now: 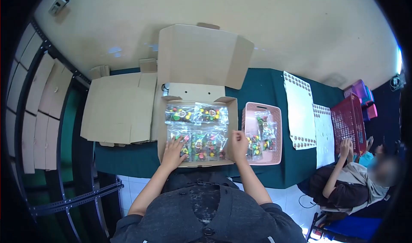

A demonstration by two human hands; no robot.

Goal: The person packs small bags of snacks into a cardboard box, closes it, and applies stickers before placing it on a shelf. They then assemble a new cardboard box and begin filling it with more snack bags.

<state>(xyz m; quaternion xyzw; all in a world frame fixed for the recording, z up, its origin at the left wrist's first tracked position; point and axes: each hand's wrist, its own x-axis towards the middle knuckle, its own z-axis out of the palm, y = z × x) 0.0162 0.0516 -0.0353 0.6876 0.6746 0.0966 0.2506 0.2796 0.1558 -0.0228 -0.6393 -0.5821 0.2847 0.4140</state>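
An open cardboard box (pixel 234 110) with its lid raised stands on the green table in front of me. Inside lie several clear packets of colourful small pieces (pixel 197 114). My left hand (pixel 174 152) rests flat with spread fingers on the packets in the box's near left part. My right hand (pixel 239 145) sits at the box's near right wall, fingers curled over its edge beside the packets. Neither hand lifts anything.
A pink basket (pixel 277 114) with more packets (pixel 262 135) stands right of the box. Flat cardboard sheets (pixel 116 110) lie to the left. White perforated sheets (pixel 300 110) and red trays (pixel 347 118) lie further right, where another person (pixel 347 183) sits. Metal shelving (pixel 43 114) stands at left.
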